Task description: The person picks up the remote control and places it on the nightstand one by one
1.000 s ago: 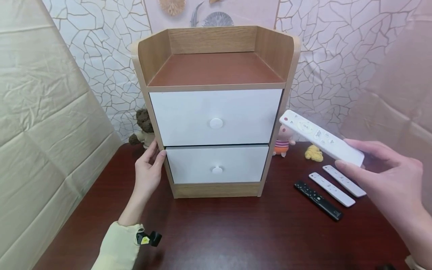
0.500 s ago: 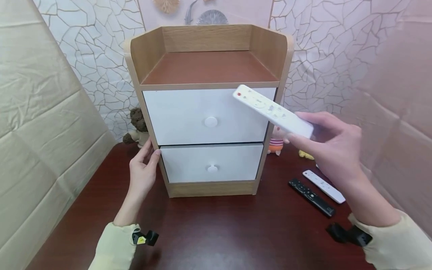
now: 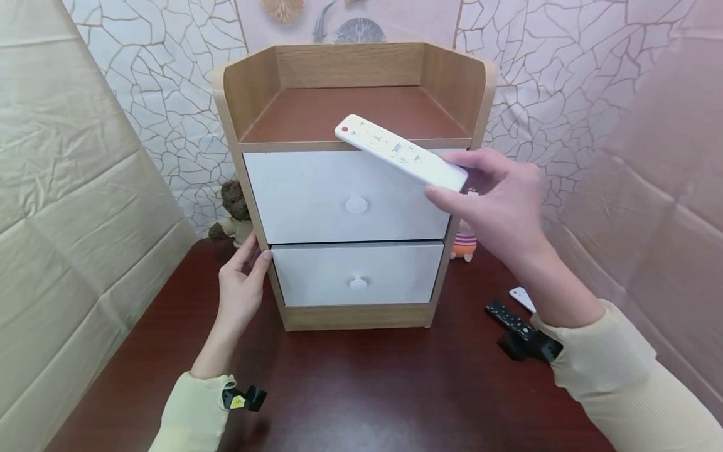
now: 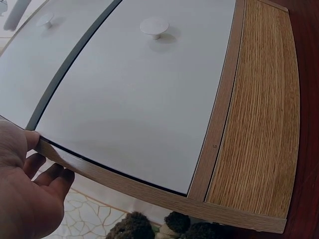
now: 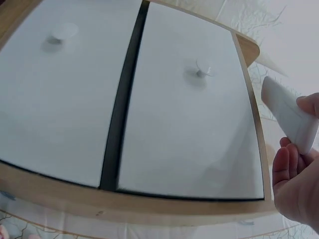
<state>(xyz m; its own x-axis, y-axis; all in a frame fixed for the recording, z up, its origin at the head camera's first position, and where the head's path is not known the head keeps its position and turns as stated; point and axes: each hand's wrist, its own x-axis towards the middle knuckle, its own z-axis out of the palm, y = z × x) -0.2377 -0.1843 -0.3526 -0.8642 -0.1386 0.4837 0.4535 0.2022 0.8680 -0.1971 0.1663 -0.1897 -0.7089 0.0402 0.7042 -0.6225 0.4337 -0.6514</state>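
Note:
My right hand [image 3: 499,198] pinches a white remote control [image 3: 398,150] by its near end, between thumb and fingers. The remote is tilted, its red button to the upper left, in front of the upper drawer [image 3: 305,194] and the shelf edge of a small wooden cabinet [image 3: 356,317]. In the right wrist view the remote [image 5: 289,112] shows beyond the cabinet's top edge. My left hand [image 3: 240,285] grips the cabinet's left side panel beside the lower drawer [image 3: 316,276]; the left wrist view shows the thumb on the front edge and fingers behind. Both drawers are closed.
On the dark red table [image 3: 367,389], a black remote [image 3: 508,319] and a white remote [image 3: 522,297] lie at the right, partly hidden by my right arm. A brown teddy bear [image 3: 234,201] sits behind the cabinet's left side; a striped plush toy [image 3: 464,242] is at its right.
My right hand has carried the white remote left and up, from the cabinet's right side to in front of its upper drawer. The left hand keeps its grip on the side panel.

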